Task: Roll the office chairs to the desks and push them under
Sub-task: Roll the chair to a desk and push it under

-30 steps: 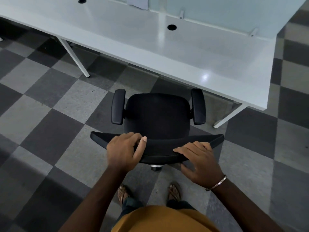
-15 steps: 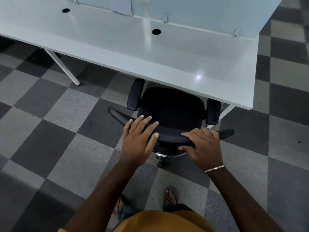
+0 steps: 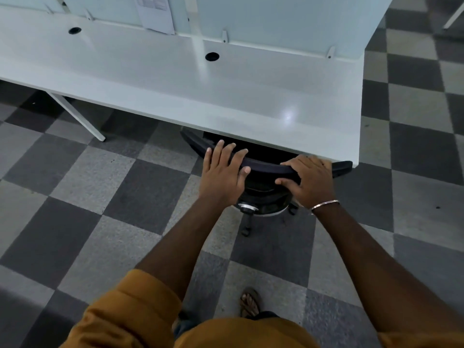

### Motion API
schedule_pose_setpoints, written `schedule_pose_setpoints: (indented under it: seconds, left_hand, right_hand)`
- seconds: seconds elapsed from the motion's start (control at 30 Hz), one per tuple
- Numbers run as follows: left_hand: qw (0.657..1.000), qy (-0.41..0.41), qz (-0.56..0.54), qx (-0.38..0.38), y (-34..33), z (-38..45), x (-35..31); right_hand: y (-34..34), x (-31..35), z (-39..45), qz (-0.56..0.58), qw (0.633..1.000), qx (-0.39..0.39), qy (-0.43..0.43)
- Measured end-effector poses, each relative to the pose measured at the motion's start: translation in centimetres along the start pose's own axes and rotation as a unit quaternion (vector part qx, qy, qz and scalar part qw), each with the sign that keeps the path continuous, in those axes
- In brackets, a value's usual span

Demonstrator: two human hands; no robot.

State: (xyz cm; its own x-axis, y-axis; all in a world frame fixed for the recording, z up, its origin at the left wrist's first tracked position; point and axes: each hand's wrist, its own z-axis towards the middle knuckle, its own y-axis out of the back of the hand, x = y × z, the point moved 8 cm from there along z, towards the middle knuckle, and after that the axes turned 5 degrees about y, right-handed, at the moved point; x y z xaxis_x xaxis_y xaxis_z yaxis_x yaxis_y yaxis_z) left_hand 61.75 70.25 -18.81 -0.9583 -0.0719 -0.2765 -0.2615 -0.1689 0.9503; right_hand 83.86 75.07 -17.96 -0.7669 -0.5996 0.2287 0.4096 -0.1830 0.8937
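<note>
The black office chair (image 3: 263, 172) sits mostly under the white worktop (image 3: 226, 96), only its backrest top and base showing. The left hand (image 3: 222, 172) presses it with spread fingers; the right hand (image 3: 310, 179) curls round the rim. A slanted desk leg (image 3: 77, 116) stands well left, a paper (image 3: 155, 13) on the partition.

Dim, cool light; glare spot on desk (image 3: 288, 116); wide-angle edge distortion.

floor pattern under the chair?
Grey checkerboard carpet, light and dark squares; head view.
</note>
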Motion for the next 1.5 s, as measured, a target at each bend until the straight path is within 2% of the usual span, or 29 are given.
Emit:
schedule_pose_setpoints:
  seconds: [0.1, 0.27, 0.5, 0.77, 1.07, 1.23, 1.33, 1.5]
  left_hand:
    - [0.999, 0.026, -0.015, 0.017, 0.1, 2.9, 0.9]
    - [0.999, 0.008, -0.022, 0.028, 0.5, 4.7, 3.1]
    - [0.998, -0.018, 0.050, 0.021, 1.7, 5.8, 3.2]
    - [0.997, -0.040, 0.062, 0.009, 2.0, 1.4, 3.3]
    - [0.998, -0.044, 0.043, -0.015, 2.7, -5.5, 4.7]
    - [0.994, -0.088, 0.005, -0.057, 3.3, -6.2, 6.7]
    - [0.993, -0.082, -0.011, -0.087, 3.7, -6.2, 7.3]
    - [0.992, -0.078, -0.032, -0.090, 3.4, -5.8, 7.3]
  right_hand:
    - [-0.6, 0.1, 1.6, -0.001, 1.000, -0.012, -0.003]
    - [-1.8, 1.4, 3.0, -0.003, 0.999, -0.022, -0.025]
    - [-2.2, 1.4, 4.0, 0.001, 0.999, -0.023, -0.039]
    - [-1.9, 3.4, 0.6, 0.007, 0.998, -0.014, -0.058]
    - [0.7, 7.6, -3.7, 0.011, 0.993, -0.083, -0.081]
    - [0.7, 9.4, -4.3, 0.001, 0.993, -0.102, -0.063]
    - [0.4, 9.5, -3.7, -0.005, 0.991, -0.108, -0.077]
    - [0.4, 9.0, -2.7, -0.046, 0.982, -0.146, -0.114]
